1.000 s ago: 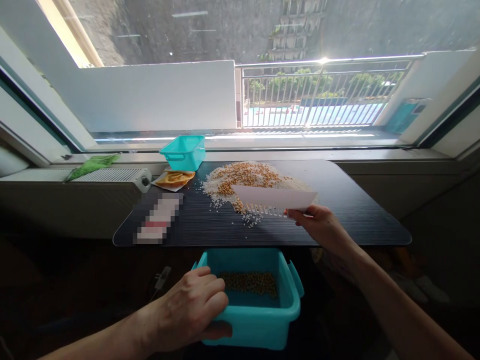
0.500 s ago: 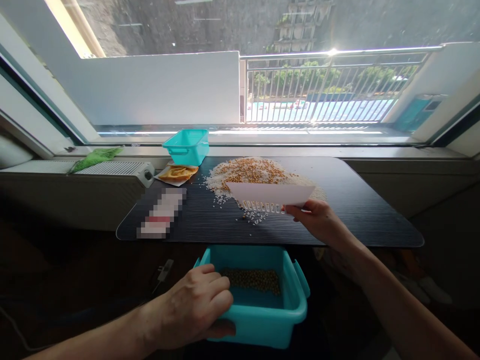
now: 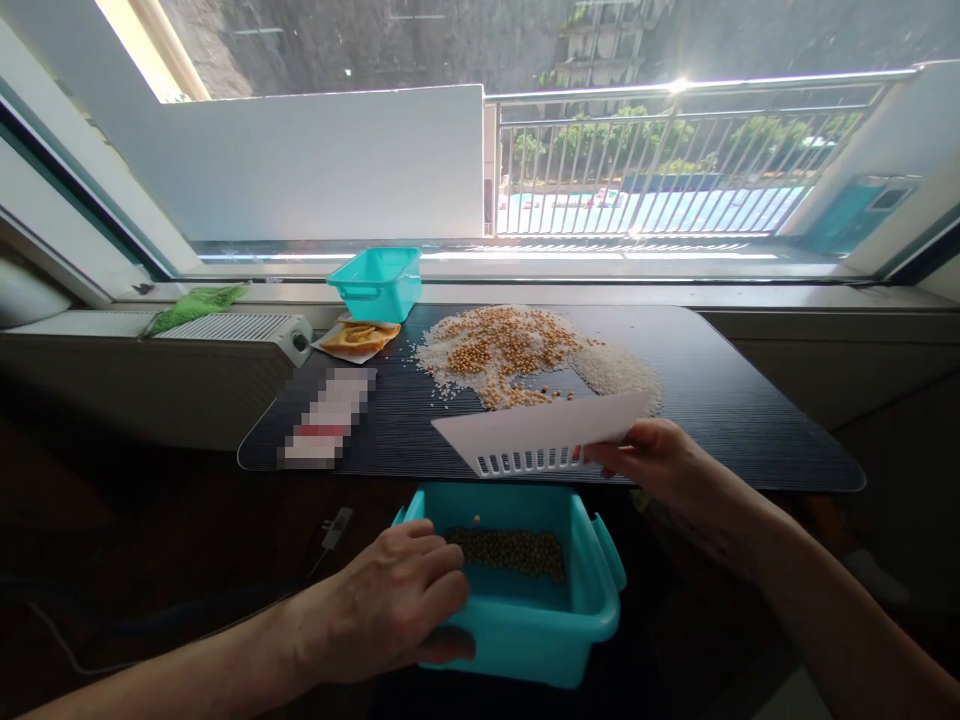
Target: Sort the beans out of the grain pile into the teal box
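Note:
My left hand grips the near left corner of a teal plastic bin held below the table's front edge. A layer of brown beans lies in the bin, and one bean is falling above it. My right hand holds a white slotted scoop by its right end, tilted over the table edge just above the bin. Behind the scoop, a pile of yellow beans mixed with white rice is spread on the dark table.
A second teal bin stands at the table's back left, beside an opened orange packet. A blurred flat item lies at front left. A radiator with a green cloth is at left. A window sill runs behind.
My right hand has drawn the scoop from the pile toward me to the table's front edge, above the bin. My left hand and the bin have stayed almost still.

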`<state>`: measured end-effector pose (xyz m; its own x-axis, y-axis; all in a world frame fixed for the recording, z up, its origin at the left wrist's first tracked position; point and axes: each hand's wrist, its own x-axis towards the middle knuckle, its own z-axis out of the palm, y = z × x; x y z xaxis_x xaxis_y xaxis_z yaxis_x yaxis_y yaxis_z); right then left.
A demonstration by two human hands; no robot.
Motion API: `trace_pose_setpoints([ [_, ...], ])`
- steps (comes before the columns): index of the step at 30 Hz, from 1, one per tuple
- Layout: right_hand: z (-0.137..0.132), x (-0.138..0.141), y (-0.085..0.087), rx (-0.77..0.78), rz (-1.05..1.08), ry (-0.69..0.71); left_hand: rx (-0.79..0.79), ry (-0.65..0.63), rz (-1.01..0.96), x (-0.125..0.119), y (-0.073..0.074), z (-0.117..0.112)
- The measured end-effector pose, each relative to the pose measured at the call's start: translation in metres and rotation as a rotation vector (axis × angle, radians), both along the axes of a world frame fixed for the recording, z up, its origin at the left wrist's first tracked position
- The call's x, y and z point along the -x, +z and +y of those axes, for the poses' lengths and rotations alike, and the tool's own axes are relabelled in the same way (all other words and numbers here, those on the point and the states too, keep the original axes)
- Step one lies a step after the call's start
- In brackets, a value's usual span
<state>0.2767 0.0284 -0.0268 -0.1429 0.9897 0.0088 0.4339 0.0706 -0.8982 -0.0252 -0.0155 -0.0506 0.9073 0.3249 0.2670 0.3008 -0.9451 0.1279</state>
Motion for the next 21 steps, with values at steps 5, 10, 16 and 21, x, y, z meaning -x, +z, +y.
trace_pose_setpoints([
  [5,0.019,0.005,-0.005,-0.193,-0.107,-0.239,0.02,0.004,0.004,-0.001,0.002,0.001],
  [10,0.036,0.01,-0.015,-0.235,-0.191,-0.198,0.027,0.009,0.02,0.0,0.001,0.0],
  [16,0.038,0.012,-0.02,-0.224,-0.22,-0.201,0.024,0.002,0.013,0.0,0.002,0.004],
  [21,0.039,0.024,-0.019,-0.18,-0.135,-0.119,0.01,0.007,0.023,0.003,0.003,0.005],
])
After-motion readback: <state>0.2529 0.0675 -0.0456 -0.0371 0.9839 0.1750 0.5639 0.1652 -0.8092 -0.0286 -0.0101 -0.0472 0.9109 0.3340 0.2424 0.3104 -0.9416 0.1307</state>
